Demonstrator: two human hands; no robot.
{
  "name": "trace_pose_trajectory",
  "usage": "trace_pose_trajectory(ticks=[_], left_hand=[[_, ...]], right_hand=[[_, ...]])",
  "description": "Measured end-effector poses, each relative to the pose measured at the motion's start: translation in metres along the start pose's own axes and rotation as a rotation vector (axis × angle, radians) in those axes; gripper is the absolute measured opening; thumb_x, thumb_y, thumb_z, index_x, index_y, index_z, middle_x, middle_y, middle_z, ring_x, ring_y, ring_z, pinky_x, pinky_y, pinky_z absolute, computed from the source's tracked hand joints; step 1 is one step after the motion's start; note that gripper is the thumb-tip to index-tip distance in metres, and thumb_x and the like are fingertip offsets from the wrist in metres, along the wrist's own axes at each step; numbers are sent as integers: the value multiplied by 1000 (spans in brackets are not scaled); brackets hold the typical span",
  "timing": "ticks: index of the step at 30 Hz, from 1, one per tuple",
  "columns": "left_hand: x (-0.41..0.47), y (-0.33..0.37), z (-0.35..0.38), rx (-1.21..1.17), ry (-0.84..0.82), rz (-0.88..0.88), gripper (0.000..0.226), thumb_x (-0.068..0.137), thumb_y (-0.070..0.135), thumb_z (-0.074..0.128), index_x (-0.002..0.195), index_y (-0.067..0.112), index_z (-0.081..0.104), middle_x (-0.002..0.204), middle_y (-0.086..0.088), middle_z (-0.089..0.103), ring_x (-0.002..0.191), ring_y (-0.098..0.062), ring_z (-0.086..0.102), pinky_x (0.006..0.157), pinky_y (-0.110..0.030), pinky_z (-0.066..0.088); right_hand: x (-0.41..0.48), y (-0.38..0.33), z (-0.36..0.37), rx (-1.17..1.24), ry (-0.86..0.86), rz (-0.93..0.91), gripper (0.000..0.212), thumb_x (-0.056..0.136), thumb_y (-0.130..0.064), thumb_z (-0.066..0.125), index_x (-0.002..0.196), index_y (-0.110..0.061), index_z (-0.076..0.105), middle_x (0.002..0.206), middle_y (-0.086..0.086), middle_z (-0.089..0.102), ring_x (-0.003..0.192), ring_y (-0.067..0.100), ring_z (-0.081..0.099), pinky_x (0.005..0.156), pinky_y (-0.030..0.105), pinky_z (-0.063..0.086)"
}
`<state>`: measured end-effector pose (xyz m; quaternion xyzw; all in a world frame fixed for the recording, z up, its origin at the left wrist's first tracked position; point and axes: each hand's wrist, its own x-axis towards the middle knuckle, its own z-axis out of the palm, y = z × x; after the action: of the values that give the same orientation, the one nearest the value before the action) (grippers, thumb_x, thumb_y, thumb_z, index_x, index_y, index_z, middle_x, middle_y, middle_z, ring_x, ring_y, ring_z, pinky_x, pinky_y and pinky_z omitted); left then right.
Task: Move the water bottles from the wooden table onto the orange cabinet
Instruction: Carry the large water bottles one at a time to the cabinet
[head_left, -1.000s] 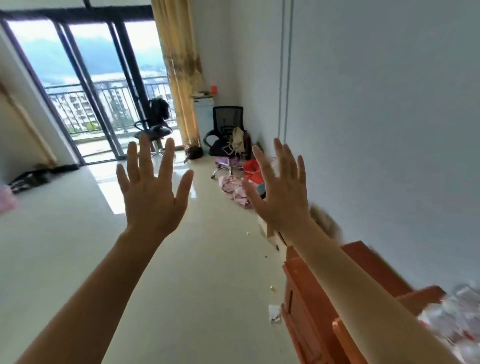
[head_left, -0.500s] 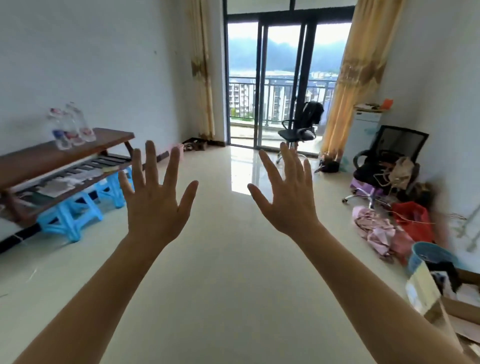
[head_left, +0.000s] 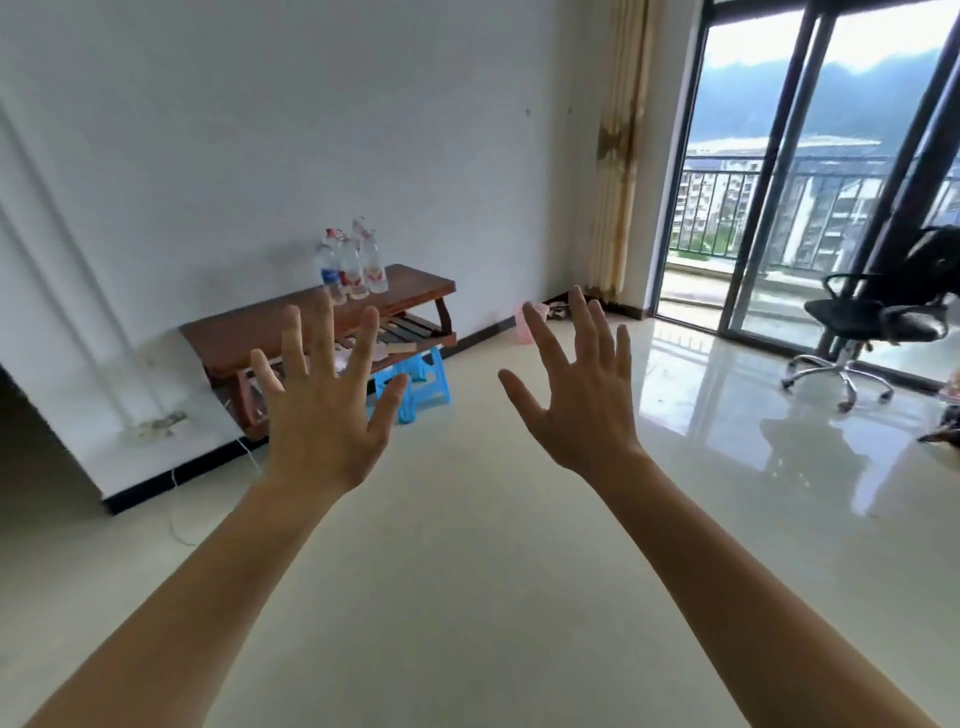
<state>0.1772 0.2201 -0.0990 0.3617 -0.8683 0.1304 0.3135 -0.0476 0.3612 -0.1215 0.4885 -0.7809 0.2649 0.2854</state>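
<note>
Pale glossy floor (head_left: 467, 597) runs ahead of you to a white wall (head_left: 260, 130), and against that wall stands the low wooden counter (head_left: 244, 330). Your bottles (head_left: 352, 267) stand upright in a tight cluster at its right end, close to the wall. I count about four, though they overlap too much to be sure. Bunched like that, they leave little room for fingers between them, so the outer ones look easiest to take first. Blue stools (head_left: 423, 387) sit tucked under the counter and should not get in your way.

Your left grip (head_left: 322, 421) and right grip (head_left: 582, 410) are both raised in front of you, released, fingers spread and straight, holding nothing. The left one lines up with the counter in the view, yet it is well apart from it, since you are across the room. I judge you are on the approach for a pickup, with both grips free so each can take a bottle. The cabinet is out of view, so plan on a turn once you are loaded. A chair (head_left: 872, 319) stands by the glass doors (head_left: 779, 182) to your right, well apart from your line to the counter
</note>
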Motion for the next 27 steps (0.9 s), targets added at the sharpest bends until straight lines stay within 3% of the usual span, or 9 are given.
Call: trace_pose_trajectory(ticks=[6, 13, 16, 27], left_hand=[[87, -73, 77, 80, -22, -138, 70, 99, 64, 22, 160, 33, 8, 168, -11, -4, 153, -41, 1, 111, -75, 15], [177, -181, 186, 126, -62, -265, 72, 97, 69, 11, 160, 34, 3, 168, -8, -7, 154, -38, -3, 113, -73, 13], [237, -232, 235, 112, -98, -294, 75, 95, 73, 9, 159, 36, -3, 168, -8, -10, 154, -38, -4, 114, -73, 12], [417, -319, 417, 93, -203, -272, 82, 94, 75, 17, 160, 29, -3, 168, -10, -8, 153, -40, 1, 111, -73, 16]], right_hand=[[126, -21, 122, 134, -48, -144, 71, 100, -66, 35, 162, -38, 16, 170, 13, 1, 157, 34, 4, 125, 59, 5], [231, -66, 281, 170, -141, -213, 72, 98, -72, 22, 160, -42, 4, 171, 11, -3, 157, 34, -2, 123, 65, 8], [294, -86, 344, 147, -193, -172, 75, 95, -77, 13, 160, -43, 1, 171, 9, -7, 157, 34, -5, 122, 66, 8], [461, -64, 537, 155, -221, -53, 80, 91, -81, 22, 157, -49, -10, 170, 7, -13, 156, 33, -9, 123, 64, 4]])
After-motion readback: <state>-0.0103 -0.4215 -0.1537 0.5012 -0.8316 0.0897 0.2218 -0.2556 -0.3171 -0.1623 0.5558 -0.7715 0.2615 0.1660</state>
